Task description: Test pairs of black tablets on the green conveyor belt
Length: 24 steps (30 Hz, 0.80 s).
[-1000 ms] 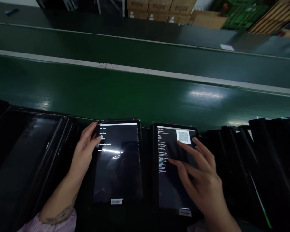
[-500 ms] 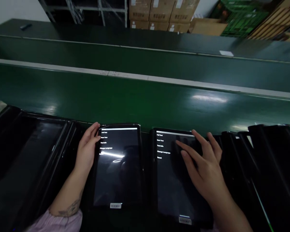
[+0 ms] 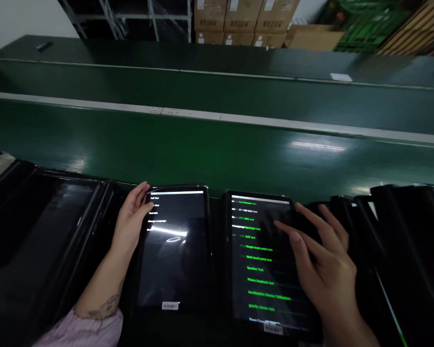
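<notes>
Two black tablets with lit screens lie side by side in front of me. My left hand [image 3: 132, 219] grips the upper left edge of the left tablet [image 3: 175, 270], thumb over the front and fingers behind. Its screen has a short white menu, and a barcode label sits at its bottom edge. My right hand [image 3: 327, 258] is at the right side of the right tablet [image 3: 235, 289], fingers spread, index finger pointing over the glass. Whether that fingertip touches I cannot tell. Green and white text lines fill this screen, some of them overlapping.
Dark tablets with unlit screens [image 3: 25, 246] lie at the left. More black devices [image 3: 408, 241] lean in a row at the right. A green conveyor belt [image 3: 202, 149] runs across behind. Cardboard boxes [image 3: 242, 19] and green crates [image 3: 369, 29] stand at the back.
The right tablet's screen has switched from a short white menu to a longer green list. My right hand has shifted slightly right and down. My left hand keeps its hold.
</notes>
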Motion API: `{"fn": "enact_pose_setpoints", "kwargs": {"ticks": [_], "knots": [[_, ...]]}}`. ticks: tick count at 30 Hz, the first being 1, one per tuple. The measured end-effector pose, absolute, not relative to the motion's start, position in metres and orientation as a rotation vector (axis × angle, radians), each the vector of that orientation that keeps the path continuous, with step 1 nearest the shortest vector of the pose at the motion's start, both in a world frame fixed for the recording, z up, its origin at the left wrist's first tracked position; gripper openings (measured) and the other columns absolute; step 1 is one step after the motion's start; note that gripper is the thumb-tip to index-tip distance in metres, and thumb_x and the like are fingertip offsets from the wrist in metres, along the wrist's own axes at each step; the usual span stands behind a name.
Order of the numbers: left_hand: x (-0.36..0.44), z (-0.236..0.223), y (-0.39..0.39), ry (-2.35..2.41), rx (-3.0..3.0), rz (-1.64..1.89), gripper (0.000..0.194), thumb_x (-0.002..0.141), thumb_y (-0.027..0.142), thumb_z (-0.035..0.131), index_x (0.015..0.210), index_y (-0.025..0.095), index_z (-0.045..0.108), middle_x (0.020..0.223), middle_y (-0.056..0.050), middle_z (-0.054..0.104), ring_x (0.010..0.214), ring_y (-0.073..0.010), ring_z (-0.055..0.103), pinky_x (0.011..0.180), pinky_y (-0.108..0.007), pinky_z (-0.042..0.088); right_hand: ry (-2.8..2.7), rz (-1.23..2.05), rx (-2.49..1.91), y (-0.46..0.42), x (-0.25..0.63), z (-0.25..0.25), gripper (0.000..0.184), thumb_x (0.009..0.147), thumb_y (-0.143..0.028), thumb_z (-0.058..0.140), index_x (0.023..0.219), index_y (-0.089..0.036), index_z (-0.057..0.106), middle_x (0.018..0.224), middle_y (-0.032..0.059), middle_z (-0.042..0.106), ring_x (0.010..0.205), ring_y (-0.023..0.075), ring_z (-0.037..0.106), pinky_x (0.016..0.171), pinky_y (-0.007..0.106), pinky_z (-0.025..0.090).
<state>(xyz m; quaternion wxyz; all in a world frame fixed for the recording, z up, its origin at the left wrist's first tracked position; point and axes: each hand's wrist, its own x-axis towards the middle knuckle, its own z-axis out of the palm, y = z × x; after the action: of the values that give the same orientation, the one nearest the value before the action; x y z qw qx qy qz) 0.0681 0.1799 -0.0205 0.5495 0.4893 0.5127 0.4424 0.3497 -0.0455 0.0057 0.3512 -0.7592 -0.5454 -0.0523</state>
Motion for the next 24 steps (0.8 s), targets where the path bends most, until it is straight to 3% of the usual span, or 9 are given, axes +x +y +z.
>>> {"fn": "enact_pose_setpoints", "kwargs": {"ticks": [7, 14, 17, 20, 24], "knots": [[0.063, -0.017, 0.175, 1.165, 1.092, 1.083, 0.043, 0.072, 0.016, 0.072, 0.114, 0.024, 0.075, 0.135, -0.006, 0.068, 0.142, -0.0282, 0.047, 0.125, -0.044, 0.025, -1.522, -0.139, -1.849, -0.045, 0.348, 0.011, 0.023, 0.101, -0.019, 0.054, 0.102, -0.017, 0.077, 0.132, 0.0116, 0.065, 0.141, 0.0343, 0.044, 0.107, 0.054, 0.046], [0.057, -0.011, 0.156, 1.218, 0.998, 1.026, 0.046, 0.071, 0.016, 0.073, 0.116, 0.025, 0.075, 0.135, -0.005, 0.067, 0.145, -0.0293, 0.043, 0.126, -0.046, 0.023, -1.571, -0.013, -1.868, -0.045, 0.346, 0.004, 0.026, 0.101, -0.026, 0.053, 0.106, -0.021, 0.078, 0.143, 0.0088, 0.058, 0.146, 0.0385, 0.036, 0.109, 0.060, 0.041], [0.053, -0.011, 0.154, 1.206, 0.997, 0.980, 0.053, 0.069, 0.015, 0.074, 0.121, 0.026, 0.073, 0.139, -0.004, 0.065, 0.145, -0.0302, 0.042, 0.125, -0.045, 0.026, -1.514, 0.067, -1.870, -0.050, 0.351, 0.001, 0.028, 0.100, -0.026, 0.050, 0.114, -0.030, 0.075, 0.144, 0.0047, 0.058, 0.145, 0.0370, 0.039, 0.108, 0.060, 0.040], [0.047, -0.011, 0.153, 1.212, 0.981, 0.946, 0.054, 0.071, 0.017, 0.076, 0.123, 0.029, 0.072, 0.143, -0.002, 0.062, 0.146, -0.0293, 0.040, 0.125, -0.044, 0.026, -1.494, 0.068, -1.839, -0.060, 0.367, -0.010, 0.046, 0.097, -0.020, 0.049, 0.133, -0.045, 0.063, 0.143, 0.0000, 0.059, 0.140, 0.0346, 0.047, 0.103, 0.060, 0.042], [0.042, -0.011, 0.151, 1.177, 0.989, 0.903, 0.057, 0.072, 0.019, 0.078, 0.127, 0.031, 0.070, 0.145, -0.001, 0.061, 0.146, -0.0256, 0.041, 0.120, -0.038, 0.036, -1.449, -0.049, -1.819, -0.066, 0.381, -0.026, 0.051, 0.096, -0.020, 0.049, 0.134, -0.052, 0.060, 0.135, -0.0001, 0.064, 0.128, 0.0334, 0.057, 0.089, 0.058, 0.049]]}}
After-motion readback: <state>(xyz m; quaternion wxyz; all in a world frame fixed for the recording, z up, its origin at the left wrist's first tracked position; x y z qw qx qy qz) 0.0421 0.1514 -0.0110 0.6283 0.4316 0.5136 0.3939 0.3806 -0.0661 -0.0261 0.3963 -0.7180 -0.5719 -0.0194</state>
